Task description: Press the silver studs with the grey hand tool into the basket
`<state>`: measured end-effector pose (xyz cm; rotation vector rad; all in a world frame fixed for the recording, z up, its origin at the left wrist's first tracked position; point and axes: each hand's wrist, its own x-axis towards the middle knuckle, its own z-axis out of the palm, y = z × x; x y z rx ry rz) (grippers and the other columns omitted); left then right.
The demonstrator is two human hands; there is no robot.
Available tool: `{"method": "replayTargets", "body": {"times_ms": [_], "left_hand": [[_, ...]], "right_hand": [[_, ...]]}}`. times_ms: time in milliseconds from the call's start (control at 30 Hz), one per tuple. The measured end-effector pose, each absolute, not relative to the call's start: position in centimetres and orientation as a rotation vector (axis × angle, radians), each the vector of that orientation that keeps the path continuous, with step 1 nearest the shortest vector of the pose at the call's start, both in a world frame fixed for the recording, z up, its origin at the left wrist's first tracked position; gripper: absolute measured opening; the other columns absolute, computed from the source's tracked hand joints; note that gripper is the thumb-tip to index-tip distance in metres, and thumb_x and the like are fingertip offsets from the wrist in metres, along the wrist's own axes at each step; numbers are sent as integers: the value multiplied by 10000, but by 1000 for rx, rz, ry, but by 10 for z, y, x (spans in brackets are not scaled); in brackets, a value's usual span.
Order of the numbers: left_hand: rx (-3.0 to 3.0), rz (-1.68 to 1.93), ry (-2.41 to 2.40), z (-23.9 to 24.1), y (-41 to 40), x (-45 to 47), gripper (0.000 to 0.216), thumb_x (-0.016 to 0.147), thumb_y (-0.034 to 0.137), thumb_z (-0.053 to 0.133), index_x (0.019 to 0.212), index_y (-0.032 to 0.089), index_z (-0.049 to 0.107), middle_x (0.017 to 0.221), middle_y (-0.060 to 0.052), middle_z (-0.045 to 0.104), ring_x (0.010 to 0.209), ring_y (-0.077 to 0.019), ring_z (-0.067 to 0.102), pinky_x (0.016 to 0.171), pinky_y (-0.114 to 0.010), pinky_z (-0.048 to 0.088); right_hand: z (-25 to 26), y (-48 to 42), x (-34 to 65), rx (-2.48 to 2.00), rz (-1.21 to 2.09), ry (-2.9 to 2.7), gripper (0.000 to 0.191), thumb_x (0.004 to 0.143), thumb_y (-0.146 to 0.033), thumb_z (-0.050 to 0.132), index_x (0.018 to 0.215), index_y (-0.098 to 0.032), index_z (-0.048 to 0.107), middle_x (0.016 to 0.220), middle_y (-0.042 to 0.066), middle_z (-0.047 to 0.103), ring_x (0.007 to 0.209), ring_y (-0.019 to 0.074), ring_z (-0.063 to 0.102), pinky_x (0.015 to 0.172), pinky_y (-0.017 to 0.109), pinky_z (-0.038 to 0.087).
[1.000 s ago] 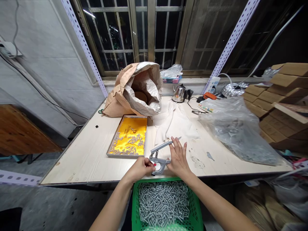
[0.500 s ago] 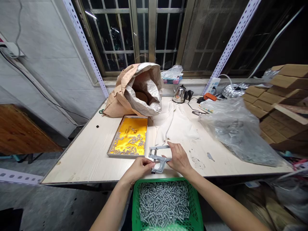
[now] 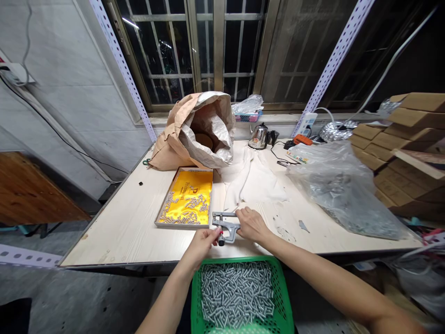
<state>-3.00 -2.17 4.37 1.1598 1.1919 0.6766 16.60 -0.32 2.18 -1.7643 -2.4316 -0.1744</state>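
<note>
My right hand [image 3: 251,224] is wrapped around the handles of grey metal snap-fastener pliers [image 3: 231,227], held over the front of the table. At the jaw end of the pliers, my left hand [image 3: 205,241] is closed in a pinch. A bit of red shows by its thumb, and what the fingertips hold is too small to make out. Just below both hands stands a green plastic basket [image 3: 196,297] full of small silver threaded metal pieces [image 3: 238,292]. Left of the pliers lies a shallow tray [image 3: 184,226] lined with yellow cloth [image 3: 191,183], with similar small metal pieces scattered on it.
A large open paper sack [image 3: 170,144] sits behind the tray. White cloth [image 3: 260,181] lies mid-table [image 3: 132,232]. Farther back are a metal kettle [image 3: 258,137] and eyeglasses [image 3: 287,163]. On the right are a clear plastic bag [image 3: 340,195] and stacked cardboard boxes [image 3: 399,176].
Both hands and the pliers have shifted slightly left and away from me. The right-hand fingers are now wrapped closer around the handles, which sit nearer together.
</note>
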Motion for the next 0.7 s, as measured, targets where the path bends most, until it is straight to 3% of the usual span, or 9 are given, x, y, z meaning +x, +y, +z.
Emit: {"method": "replayTargets", "body": {"times_ms": [167, 300, 433, 600, 700], "left_hand": [[1154, 686, 1177, 38, -27, -31, 252, 569, 371, 692, 563, 130, 616, 516, 25, 531, 514, -95, 413, 551, -229, 298], [1274, 810, 1224, 34, -36, -27, 165, 620, 293, 635, 557, 144, 605, 600, -6, 570, 590, -128, 492, 602, -244, 361], [1642, 809, 1329, 47, -53, -28, 153, 693, 220, 555, 555, 162, 586, 625, -17, 561, 641, -150, 518, 630, -256, 377], [1965, 534, 1266, 77, -79, -52, 151, 746, 198, 531, 617, 180, 607, 699, -23, 600, 745, -167, 557, 693, -260, 393], [2022, 316, 1181, 81, -69, -63, 132, 761, 294, 578, 797, 202, 666, 820, -28, 660, 811, -181, 585, 726, -263, 407]], "right_hand": [[32, -14, 168, -1629, -271, -2261, 294, 753, -366, 542, 939, -139, 569, 1089, 143, 553, 1015, 272, 458, 892, 406, 359], [28, -31, 165, -1542, -362, -2129, 487, 735, -239, 503, 1193, -73, 480, 1337, 177, 400, 1266, 311, 277, 1060, 524, 195], [23, -49, 163, -1626, -341, -2083, 607, 710, -177, 462, 1293, -37, 365, 1452, 197, 231, 1351, 329, 139, 1079, 597, 82], [20, -60, 181, -1674, -271, -2048, 793, 618, -100, 453, 1372, -34, 219, 1479, 196, 151, 1366, 339, 93, 1069, 620, 87], [15, -63, 190, -1704, -233, -2019, 842, 573, -65, 438, 1379, -42, 198, 1480, 194, 138, 1368, 340, 85, 1064, 625, 99]]}}
